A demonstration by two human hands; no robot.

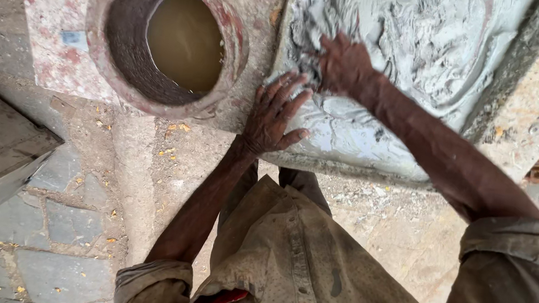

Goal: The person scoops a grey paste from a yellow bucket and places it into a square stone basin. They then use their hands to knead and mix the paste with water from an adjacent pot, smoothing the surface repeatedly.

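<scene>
Right hand [345,64] pressing wet cement [421,48], left hand [272,116] at edge

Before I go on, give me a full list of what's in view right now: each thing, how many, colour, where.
Wet grey clay mass: one, grey, spread over the top of the slab, upper right.
Speckled stone slab: one, pinkish-grey, across the top of the view.
Round hole holding murky brown water: one, red-rimmed, set in the slab, upper left.
Paved stone floor: grey blocks, lower left.
Small yellow bits: several, scattered on the ground below the hole.
Dusty tan shirt: one, bottom centre, with a red item at the pocket.
Left hand: open, fingers spread flat at the clay's near edge.
Right hand: fingers pressed into the clay.
</scene>
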